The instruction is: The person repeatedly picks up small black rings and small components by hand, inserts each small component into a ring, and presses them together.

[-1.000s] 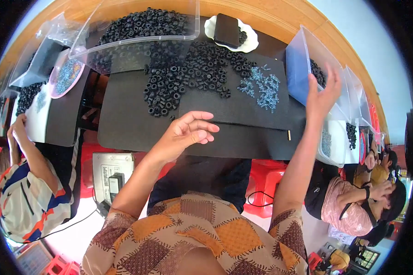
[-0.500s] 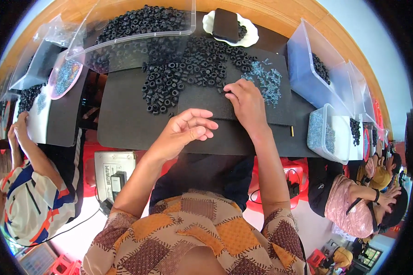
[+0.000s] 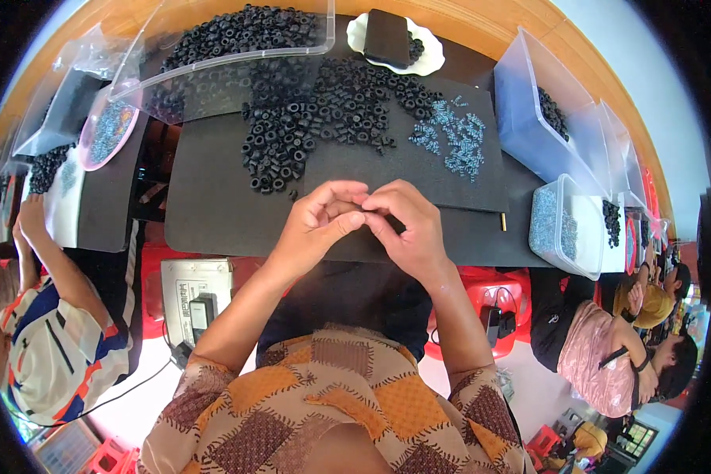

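Note:
My left hand (image 3: pixel 312 225) and my right hand (image 3: pixel 409 225) meet at the fingertips over the near part of the dark table. Both are pinched together, fingers curled. Whatever lies between the fingertips is hidden or too small to make out. Beyond them spreads a loose heap of small black ring-shaped parts (image 3: pixel 280 142), some on a black mat (image 3: pixel 371 170). To the right on that mat lie many tiny bluish, clear-looking pieces (image 3: pixel 462 142). A clear plastic bin (image 3: pixel 213 67) full of the same black parts leans at the back left.
A white scalloped dish (image 3: pixel 428 59) with a dark block (image 3: pixel 387 38) stands at the back. Blue-tinted bins (image 3: pixel 521 118) and a tub of bluish pieces (image 3: pixel 547 225) sit at the right. A brass-coloured tube (image 3: pixel 504 222) lies by the mat. Co-workers sit on both sides.
My right hand has come back from the edge of the black heap, toward me and left, to meet my left hand. My left hand's fingers have closed to a pinch.

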Demonstrator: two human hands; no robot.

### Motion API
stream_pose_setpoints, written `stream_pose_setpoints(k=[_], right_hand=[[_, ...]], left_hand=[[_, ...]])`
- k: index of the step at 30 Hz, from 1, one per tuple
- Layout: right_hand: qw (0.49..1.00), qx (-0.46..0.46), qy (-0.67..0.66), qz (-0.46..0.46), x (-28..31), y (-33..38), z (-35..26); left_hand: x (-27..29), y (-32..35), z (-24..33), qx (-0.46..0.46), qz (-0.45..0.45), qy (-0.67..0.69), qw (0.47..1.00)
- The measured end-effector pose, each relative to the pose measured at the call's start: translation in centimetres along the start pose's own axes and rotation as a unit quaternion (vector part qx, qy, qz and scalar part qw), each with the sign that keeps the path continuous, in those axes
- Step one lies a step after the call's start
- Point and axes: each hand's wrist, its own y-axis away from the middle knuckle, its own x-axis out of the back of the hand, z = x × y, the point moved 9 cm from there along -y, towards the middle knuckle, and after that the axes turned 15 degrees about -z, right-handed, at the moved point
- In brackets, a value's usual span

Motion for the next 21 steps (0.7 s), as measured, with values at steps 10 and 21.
stream_pose_setpoints(k=[10,21], right_hand=[[0.991,-0.046,-0.048,-0.113,2.0,-2.9,2.5],[0.931,-0.158,0.326,0.041,8.4,-7.0,9.8]], left_hand=[[1.3,-3.5,1.1,-0.008,0.027,-0.118,0.993],[0.0,-5.0,4.5,-0.11,0.044,-0.564,0.817]])
